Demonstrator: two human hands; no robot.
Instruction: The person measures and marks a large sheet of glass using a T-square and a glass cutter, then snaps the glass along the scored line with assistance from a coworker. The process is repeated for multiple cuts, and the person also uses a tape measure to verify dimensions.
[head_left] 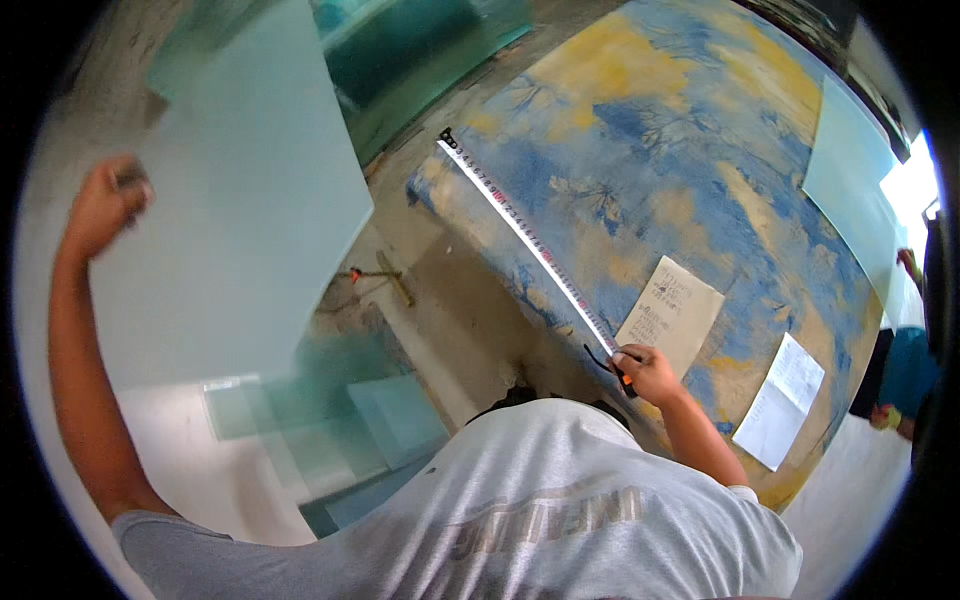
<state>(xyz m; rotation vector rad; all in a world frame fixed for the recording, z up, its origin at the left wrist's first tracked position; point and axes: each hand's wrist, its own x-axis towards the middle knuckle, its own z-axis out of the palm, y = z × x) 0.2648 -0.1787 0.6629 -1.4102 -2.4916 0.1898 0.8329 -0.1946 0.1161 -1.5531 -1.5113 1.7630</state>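
My right hand (652, 376) is closed round a black and orange tape measure (627, 383) at the near edge of the cloth-covered table. Its pale blade (540, 252) runs out straight across the blue and yellow cloth (600, 150), with the dark end hook near the table's left corner. Beneath and beside that hand lies a tan sheet of cardboard (690, 310) with handwriting. Far to the left, my left hand (108, 208) is raised in front of a large pale glass sheet (240, 200). Its fingers are curled, and something small and dark seems to be in them, too blurred to name.
A white written paper (782, 402) lies on the table's right side. Another glass sheet (860, 190) rests along the far right edge, beside a partly visible person (905, 370). Smaller glass pieces (395, 415) stand low at left. A stick-like tool (395, 278) lies between glass and table.
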